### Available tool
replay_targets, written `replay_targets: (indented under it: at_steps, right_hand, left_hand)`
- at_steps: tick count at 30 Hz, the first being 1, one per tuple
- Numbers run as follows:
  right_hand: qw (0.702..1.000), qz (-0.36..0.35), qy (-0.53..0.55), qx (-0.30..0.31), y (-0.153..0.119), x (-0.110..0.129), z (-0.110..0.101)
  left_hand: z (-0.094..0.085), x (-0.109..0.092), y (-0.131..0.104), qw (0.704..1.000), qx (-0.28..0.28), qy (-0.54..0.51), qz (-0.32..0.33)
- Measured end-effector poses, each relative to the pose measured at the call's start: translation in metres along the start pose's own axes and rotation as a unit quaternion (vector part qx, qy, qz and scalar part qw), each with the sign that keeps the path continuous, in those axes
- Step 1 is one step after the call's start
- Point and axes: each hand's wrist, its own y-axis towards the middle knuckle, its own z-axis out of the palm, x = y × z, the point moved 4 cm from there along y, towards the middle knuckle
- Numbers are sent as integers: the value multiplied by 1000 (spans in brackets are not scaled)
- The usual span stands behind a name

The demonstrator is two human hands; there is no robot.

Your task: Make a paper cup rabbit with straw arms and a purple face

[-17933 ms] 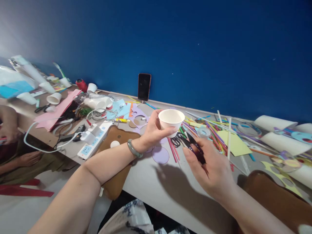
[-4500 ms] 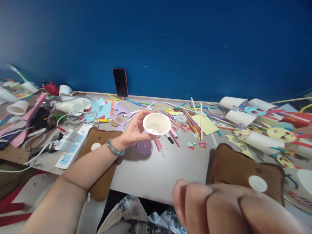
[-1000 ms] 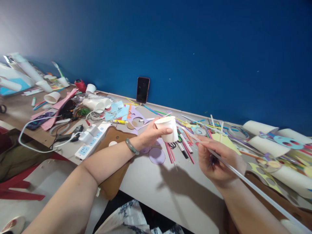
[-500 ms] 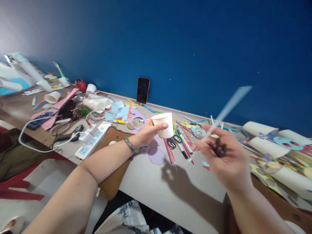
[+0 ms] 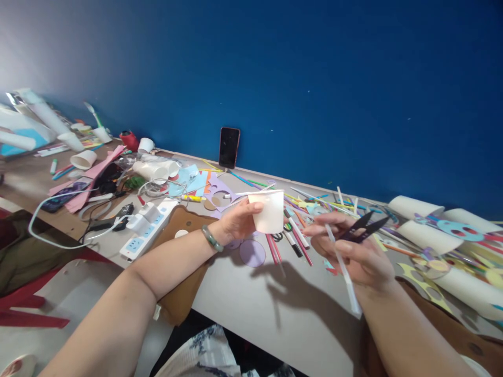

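My left hand [image 5: 240,219] grips a white paper cup [image 5: 271,212] above the table, with its thumb on the cup's side. The cup stands nearly upright and its inside cannot be seen. To its right, my right hand [image 5: 363,256] pinches a slim white strip, probably a straw [image 5: 346,280], slanting down toward the wrist. The same hand also holds dark scissors [image 5: 359,230]; two pointed blades show spread apart, and the handles are hidden in the fingers. Below the cup lie a purple paper circle [image 5: 252,253] and several markers [image 5: 293,244].
A phone [image 5: 229,147] leans against the blue wall. On the left are a white power strip [image 5: 147,230] with cables, pink paper [image 5: 100,165] and more paper cups [image 5: 151,172]. White paper rolls [image 5: 430,238] and yellow paper with cut-out holes [image 5: 424,290] lie at the right.
My right hand has turned, so the white strip now points down instead of up and the dark blades show. My left hand has tipped the cup's opening away and shifted it slightly right and down.
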Motion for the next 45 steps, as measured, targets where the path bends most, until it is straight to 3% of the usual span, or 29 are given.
replay_targets:
  at_steps: [3,7,11,13,17,21,23,25,28,30,34,40,45]
  right_hand:
    - [999,-42,-5,-10,0,0,-4]
    - [999,-32,-3,-15,4,6,2]
    - [988,-41,-103,-109,6,7,12]
    - [963,-48,-199,-173,5,5,17]
    - [888,-132,-350,-269,-2,15,23]
    - [817,-214,-426,-324,-20,38,26]
    - [813,-242,-451,-277,-26,46,33]
    - [810,-290,-474,-187,-29,50,44]
    - [761,-381,-515,-104,-28,50,58]
    - [729,-399,-548,-91,-24,47,62]
    - [710,-396,-575,-94,-17,39,61]
    - [722,-371,-576,-100,-17,29,59]
    - [708,-361,-597,-113,-17,25,61]
  left_hand:
    - [4,4,-2,1000,1,-26,-16]
    - [5,5,-3,999,3,-46,-21]
    - [7,4,-4,999,7,-36,-20]
    - [9,5,-5,1000,11,-22,-15]
    - [15,5,-6,999,37,26,-10]
    - [13,-1,-5,995,3,85,48]
    - [10,-6,-4,989,-35,117,85]
    - [5,-9,-2,980,-68,149,116]
    - [0,-11,1,972,-75,177,134]
    - [-2,-12,3,971,-68,182,139]
    - [-6,-13,4,961,-58,220,159]
    - [-5,-9,3,955,-50,246,159]
    - [-1,-10,1,943,-51,276,180]
